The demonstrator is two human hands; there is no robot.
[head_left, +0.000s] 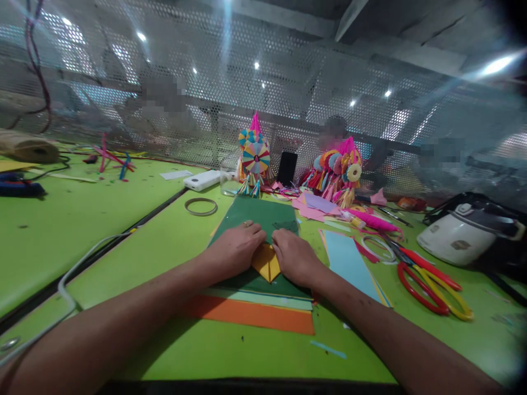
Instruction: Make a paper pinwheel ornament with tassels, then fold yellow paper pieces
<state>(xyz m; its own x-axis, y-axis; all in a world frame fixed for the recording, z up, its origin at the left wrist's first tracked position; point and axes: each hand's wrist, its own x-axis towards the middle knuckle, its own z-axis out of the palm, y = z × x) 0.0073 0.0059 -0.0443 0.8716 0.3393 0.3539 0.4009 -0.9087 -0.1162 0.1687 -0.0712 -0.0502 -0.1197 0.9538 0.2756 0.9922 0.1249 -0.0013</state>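
Observation:
A folded piece of yellow-orange paper (266,264) lies on a dark green sheet (252,211), its pointed end toward me. My left hand (241,244) grips its left side with bent fingers, a ring on one of them. From the right, my right hand (295,255) has its fingers closed on the other side of the same paper. The two hands nearly meet, and the far part of the folded paper is hidden beneath them. Under the green sheet, orange paper (255,315) sticks out at the near edge.
Red and yellow scissors (436,288) lie right of blue paper strips (354,263). A tape roll (200,206) and a white device (203,180) sit left. Behind stand a colourful paper tassel decoration (256,156), a phone (287,169) and a white pot (457,236). A white cable (66,291) crosses the left side.

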